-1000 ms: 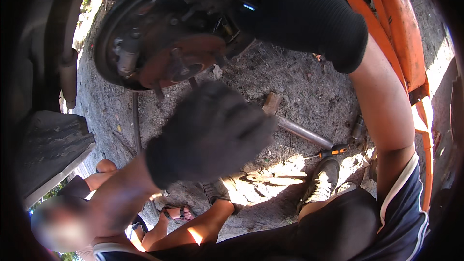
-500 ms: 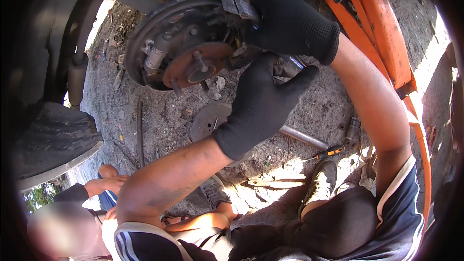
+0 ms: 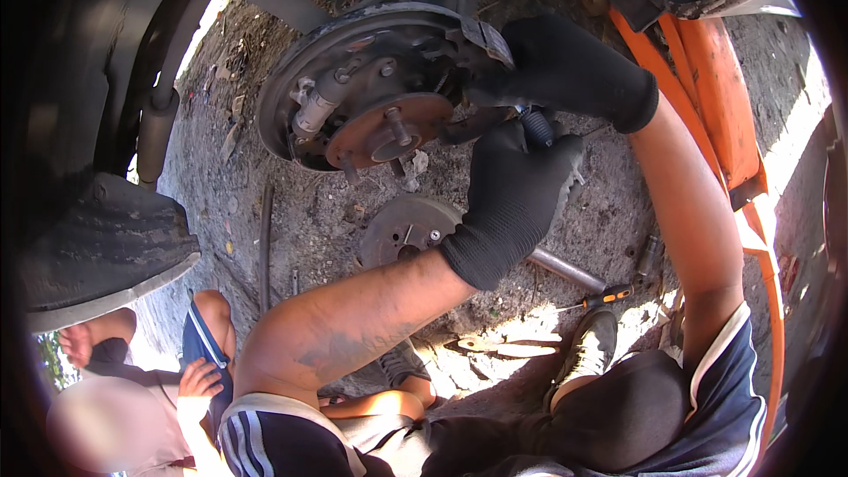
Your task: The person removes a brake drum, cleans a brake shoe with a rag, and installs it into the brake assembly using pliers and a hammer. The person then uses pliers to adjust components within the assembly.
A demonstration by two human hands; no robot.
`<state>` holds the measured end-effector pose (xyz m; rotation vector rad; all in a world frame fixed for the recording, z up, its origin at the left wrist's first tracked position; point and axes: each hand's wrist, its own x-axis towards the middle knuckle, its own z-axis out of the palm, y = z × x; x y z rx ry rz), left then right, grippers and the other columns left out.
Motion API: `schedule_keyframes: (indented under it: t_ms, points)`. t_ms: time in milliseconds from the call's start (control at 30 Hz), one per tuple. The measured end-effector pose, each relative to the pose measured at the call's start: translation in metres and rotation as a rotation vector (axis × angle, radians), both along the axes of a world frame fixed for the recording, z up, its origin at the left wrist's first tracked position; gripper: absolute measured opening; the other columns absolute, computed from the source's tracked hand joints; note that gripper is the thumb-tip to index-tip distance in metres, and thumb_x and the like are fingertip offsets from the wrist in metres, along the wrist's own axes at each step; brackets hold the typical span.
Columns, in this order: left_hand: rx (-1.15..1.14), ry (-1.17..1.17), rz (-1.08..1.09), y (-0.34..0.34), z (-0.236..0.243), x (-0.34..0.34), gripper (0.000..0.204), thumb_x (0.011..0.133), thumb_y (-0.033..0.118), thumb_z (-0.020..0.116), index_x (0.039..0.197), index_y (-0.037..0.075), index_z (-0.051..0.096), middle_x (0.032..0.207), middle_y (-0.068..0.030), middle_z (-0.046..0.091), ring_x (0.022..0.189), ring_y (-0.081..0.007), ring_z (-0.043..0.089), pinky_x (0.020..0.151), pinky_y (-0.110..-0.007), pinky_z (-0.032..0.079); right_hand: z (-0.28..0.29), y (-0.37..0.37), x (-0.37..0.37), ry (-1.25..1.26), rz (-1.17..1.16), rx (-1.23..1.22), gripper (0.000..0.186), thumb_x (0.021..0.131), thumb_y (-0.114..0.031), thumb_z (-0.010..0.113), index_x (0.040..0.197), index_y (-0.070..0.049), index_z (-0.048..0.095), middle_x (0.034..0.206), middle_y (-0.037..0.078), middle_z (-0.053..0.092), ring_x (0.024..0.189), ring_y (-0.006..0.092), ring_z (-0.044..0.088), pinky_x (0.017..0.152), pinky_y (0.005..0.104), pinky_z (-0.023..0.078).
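Note:
Before me is a drum brake assembly with a dark round backing plate (image 3: 281, 88), a rusty hub flange (image 3: 433, 112) and a silvery cylinder (image 3: 316, 115). A curved brake shoe (image 3: 484, 38) lies along its right edge. My right hand (image 3: 579, 75), in a black glove, is closed around that end of the shoe; its fingertips are mostly hidden. Just below, my gloved left hand (image 3: 512, 199) is closed on a small dark coil spring (image 3: 536, 126) that shows between its thumb and fingers. A thin metal rod (image 3: 597, 132) sticks out beside the spring.
A brake drum (image 3: 389, 225), a metal tube (image 3: 570, 270), an orange-and-black screwdriver (image 3: 609, 296) and pliers (image 3: 508, 346) lie on the dirt. An orange metal frame (image 3: 720, 79) stands at right. Another person (image 3: 168, 389) sits at lower left; a long rod (image 3: 267, 247) lies nearby.
The brake assembly and both hands sit farther right and lower in the picture. My left hand has turned and closed in, and the coil spring now shows. The other person's arms have moved.

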<state>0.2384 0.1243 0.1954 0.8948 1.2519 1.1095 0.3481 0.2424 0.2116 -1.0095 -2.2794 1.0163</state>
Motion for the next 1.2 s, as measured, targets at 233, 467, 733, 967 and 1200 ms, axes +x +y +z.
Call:
schedule_keyframes:
  t_ms: [233,467,733,967,1200]
  points:
    - [-0.243,-0.111,-0.225,-0.012,0.018,-0.034,0.02,0.094,0.01,0.063,0.112,0.001,0.06,0.083,-0.0027,0.057,0.067,-0.0083,0.054,0.055,-0.025,0.046,-0.029,-0.001,0.022,0.181,0.079,0.006,0.058,0.088,-0.055,0.071,0.103,0.001,0.071,0.077,0.011,0.065,0.068,0.0144,0.061,0.064,0.0322,0.05]
    - [0.102,0.423,-0.358,-0.02,0.023,-0.07,0.025,0.099,0.008,0.056,0.123,0.0,0.057,0.093,0.0003,0.055,0.078,-0.0031,0.048,0.067,-0.021,0.043,-0.062,0.001,0.039,0.424,0.255,-0.2,0.047,0.088,-0.028,0.079,0.121,0.0,0.064,0.099,0.006,0.07,0.089,0.0095,0.062,0.077,0.0288,0.054]
    - [0.254,0.697,-0.392,-0.015,0.036,-0.096,0.026,0.099,0.016,0.06,0.119,-0.001,0.058,0.091,-0.0075,0.061,0.083,-0.0143,0.058,0.077,-0.032,0.048,-0.072,-0.004,0.041,0.506,0.279,-0.29,0.044,0.09,-0.015,0.074,0.128,0.002,0.059,0.113,0.009,0.068,0.099,0.0111,0.062,0.087,0.0295,0.054]
    - [-0.114,0.16,-0.145,-0.02,0.051,-0.092,0.03,0.099,0.026,0.064,0.115,0.0,0.065,0.084,0.0002,0.06,0.068,-0.005,0.053,0.061,-0.022,0.045,-0.059,-0.015,0.04,0.491,0.238,-0.027,0.037,0.091,-0.009,0.07,0.124,0.003,0.06,0.108,0.011,0.068,0.098,0.014,0.064,0.086,0.0306,0.054]
    - [-0.29,-0.149,-0.037,-0.034,0.036,-0.089,0.034,0.1,0.033,0.063,0.108,0.001,0.069,0.069,0.003,0.051,0.053,-0.0065,0.048,0.049,-0.023,0.042,-0.062,-0.034,0.028,0.42,0.109,-0.198,0.036,0.089,-0.012,0.074,0.121,0.001,0.063,0.094,0.009,0.068,0.083,0.0113,0.061,0.072,0.0302,0.053]
